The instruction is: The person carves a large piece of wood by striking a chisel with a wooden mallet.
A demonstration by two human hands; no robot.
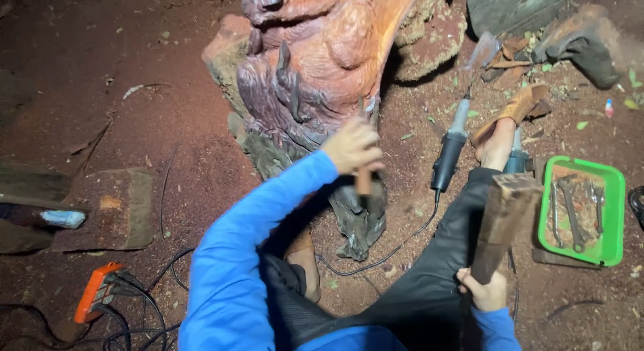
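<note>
The left hand [350, 146] has its fingers wrapped around a chisel [364, 176], tip set against the carved stump [308, 69]. The right hand [484, 290], below and right of the stump, grips a wooden mallet [503, 223] by its narrow handle. The mallet looks heavy and stiff, so it is best held low. A green tray [614, 210] lies further right.

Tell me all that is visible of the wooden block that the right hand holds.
The brown wooden block mallet is a thick, squared piece of rough wood, wider at its top end and narrower toward the grip. The right hand is closed around its lower end. It is raised and tilted, with its top near the green plastic tray of metal wrenches, above the person's dark trouser leg.
</note>
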